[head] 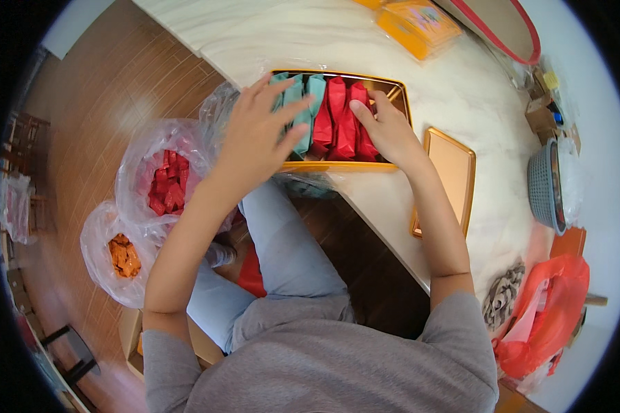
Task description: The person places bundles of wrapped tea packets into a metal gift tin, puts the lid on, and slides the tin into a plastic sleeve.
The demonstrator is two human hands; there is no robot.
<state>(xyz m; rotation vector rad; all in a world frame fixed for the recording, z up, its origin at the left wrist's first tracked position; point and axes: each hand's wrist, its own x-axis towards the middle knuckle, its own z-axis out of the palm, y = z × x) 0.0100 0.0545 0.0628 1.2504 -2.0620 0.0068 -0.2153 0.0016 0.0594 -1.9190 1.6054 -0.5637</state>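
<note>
A rectangular gold-rimmed box (341,166) sits at the table's edge. Upright in it stand several teal packets (315,93) on the left and several red packets (336,111) to their right; the box's right end shows bare gold lining. My left hand (266,121) is spread over the teal packets, fingers apart and slightly blurred, holding nothing. At the rightmost red packet, my right hand (387,121) has its thumb on the near face and its fingers partly hidden behind; whether it grips the packet is unclear. A gold-rimmed lid or tray (449,170) lies under my right forearm.
Clear plastic bags of red packets (169,183) and orange packets (124,255) stand at the left. On the marble-patterned table (475,98) are orange packages (418,26) at the top, a grey basket (542,186) and a red plastic bag (558,310) at the right. A cardboard box (132,340) is low at left.
</note>
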